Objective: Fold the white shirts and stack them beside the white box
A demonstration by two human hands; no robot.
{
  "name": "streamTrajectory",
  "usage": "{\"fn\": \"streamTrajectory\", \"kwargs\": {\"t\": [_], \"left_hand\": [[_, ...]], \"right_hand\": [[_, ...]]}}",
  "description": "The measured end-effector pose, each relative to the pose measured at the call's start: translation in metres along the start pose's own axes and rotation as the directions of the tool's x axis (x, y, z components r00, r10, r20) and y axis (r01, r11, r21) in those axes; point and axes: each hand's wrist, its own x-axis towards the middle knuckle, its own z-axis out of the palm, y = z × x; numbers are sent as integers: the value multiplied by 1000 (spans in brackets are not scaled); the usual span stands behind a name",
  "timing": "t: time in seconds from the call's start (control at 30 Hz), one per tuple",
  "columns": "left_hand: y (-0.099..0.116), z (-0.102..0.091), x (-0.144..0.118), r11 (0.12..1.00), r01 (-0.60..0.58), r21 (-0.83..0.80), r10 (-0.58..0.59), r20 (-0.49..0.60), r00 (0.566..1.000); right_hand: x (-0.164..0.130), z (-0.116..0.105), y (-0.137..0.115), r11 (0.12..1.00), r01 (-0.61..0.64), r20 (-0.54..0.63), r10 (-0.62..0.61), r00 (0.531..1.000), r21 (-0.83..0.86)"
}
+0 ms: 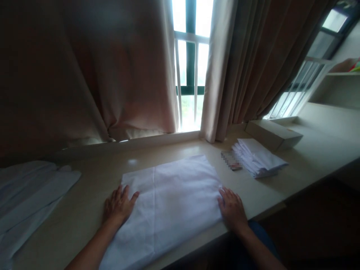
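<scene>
A folded white cloth (182, 202) lies flat on the pale tabletop in front of me, with a crease running down its left part. My left hand (119, 204) rests palm down over the cloth's left edge, fingers spread and thumb apart. At the opposite edge, my right hand (233, 207) touches the cloth with its fingertips and thumb. Its fingers lie close together, with the thumb a little apart from them; the palm side is hidden. Neither hand lifts the cloth.
More white fabric (33, 198) is spread at the left. A stack of folded white cloths (260, 157) sits at the right, beside a small blurred-out item (232, 160). Behind it stands a pale box (274, 133). Curtains (135, 67) hang along the window (191, 67); the table's front edge runs diagonally.
</scene>
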Motion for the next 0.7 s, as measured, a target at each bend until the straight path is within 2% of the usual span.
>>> {"fn": "streamTrajectory", "kwargs": {"t": [0.1, 0.2, 0.27, 0.3, 0.4, 0.43, 0.47, 0.57, 0.7], "left_hand": [[14, -20, -5, 998, -57, 34, 62, -141, 988], [51, -49, -28, 962, -269, 54, 274, -232, 933], [86, -62, -63, 898, -439, 20, 433, -219, 875], [105, -65, -86, 848, -530, -6, 518, -203, 831], [154, -57, -164, 703, -709, -59, 674, -262, 690], [165, -50, -187, 694, -717, -70, 670, -303, 678], [173, -44, -208, 713, -697, -77, 643, -326, 693], [179, -28, -242, 735, -676, -50, 610, -387, 692], [157, -27, -244, 741, -671, 33, 619, -421, 663]], "right_hand": [[0, -2, -1, 1000, -8, -4, 8, 1000, 2], [-2, -2, -2, 1000, -3, -6, 3, 1000, 3], [-2, -1, -1, 1000, 1, -10, -1, 1000, 2], [-3, -1, -1, 1000, 4, -12, -4, 1000, 3], [-3, 3, 2, 1000, 3, -2, -3, 1000, 7], [-4, 4, 3, 1000, 5, 7, -6, 1000, 10], [-5, 4, 4, 1000, 10, 16, -10, 1000, 13], [-11, 4, 6, 1000, 5, -10, -5, 1000, 1], [-32, 2, 2, 997, 71, -94, -70, 993, 4]]}}
